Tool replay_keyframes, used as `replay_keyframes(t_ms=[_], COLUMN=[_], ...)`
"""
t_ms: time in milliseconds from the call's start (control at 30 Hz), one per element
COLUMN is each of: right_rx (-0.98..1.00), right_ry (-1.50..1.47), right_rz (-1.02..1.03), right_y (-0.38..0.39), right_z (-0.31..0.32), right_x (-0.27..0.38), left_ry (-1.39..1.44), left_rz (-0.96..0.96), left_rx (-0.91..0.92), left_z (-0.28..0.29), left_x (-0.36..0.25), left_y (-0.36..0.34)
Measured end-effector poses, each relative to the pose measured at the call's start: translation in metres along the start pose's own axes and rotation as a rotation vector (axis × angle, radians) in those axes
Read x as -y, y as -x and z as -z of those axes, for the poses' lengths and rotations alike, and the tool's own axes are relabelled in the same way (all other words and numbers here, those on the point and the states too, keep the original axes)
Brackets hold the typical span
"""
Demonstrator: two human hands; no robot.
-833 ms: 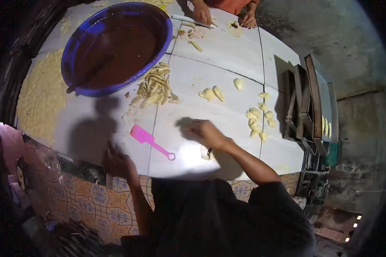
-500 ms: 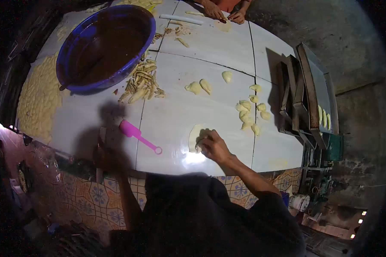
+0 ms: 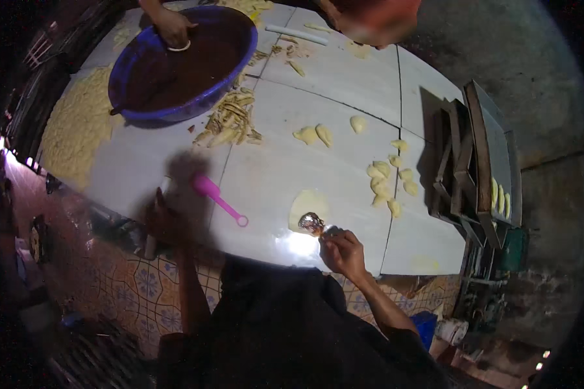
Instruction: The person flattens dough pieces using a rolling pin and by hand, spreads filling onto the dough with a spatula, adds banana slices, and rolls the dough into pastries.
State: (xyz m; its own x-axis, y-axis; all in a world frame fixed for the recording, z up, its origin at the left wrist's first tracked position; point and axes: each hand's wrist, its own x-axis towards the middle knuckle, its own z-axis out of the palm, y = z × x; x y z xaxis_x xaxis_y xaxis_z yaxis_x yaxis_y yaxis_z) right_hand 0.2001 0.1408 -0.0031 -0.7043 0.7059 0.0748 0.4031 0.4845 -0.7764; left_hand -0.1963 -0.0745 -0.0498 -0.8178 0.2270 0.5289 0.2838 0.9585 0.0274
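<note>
A flat pale round of dough lies on the white tiled tabletop in front of me. Over its near edge is a shiny dark brown lump, and the pinched fingers of my right hand reach it; whether they hold a spoon there is unclear. In deep shadow at the table's left front edge, my left hand is closed around a pale rod. A pink plastic scoop rests just to its right. Several small dough lumps lie beyond my right hand.
A big blue basin of dark brown mixture stands at the far left, another person's hand inside it. Beside it are a heap of cut strips and a pale dough sheet. Stacked trays stand at the right; a white rod lies farther back.
My right hand has drawn back toward me, and a dark brown lump now shows on the dough round. The other person has leaned in and put a hand into the basin.
</note>
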Motion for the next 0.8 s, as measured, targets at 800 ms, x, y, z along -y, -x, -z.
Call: replay_keyframes(t_ms=[800], right_rx=[0.081], right_ry=[0.333], right_rz=[0.151], right_y=[-0.315], right_z=[-0.163], right_x=[0.101], left_ry=[0.272], left_rz=[0.068], left_rx=[0.148], left_z=[-0.087], left_x=[0.04], left_y=[0.051])
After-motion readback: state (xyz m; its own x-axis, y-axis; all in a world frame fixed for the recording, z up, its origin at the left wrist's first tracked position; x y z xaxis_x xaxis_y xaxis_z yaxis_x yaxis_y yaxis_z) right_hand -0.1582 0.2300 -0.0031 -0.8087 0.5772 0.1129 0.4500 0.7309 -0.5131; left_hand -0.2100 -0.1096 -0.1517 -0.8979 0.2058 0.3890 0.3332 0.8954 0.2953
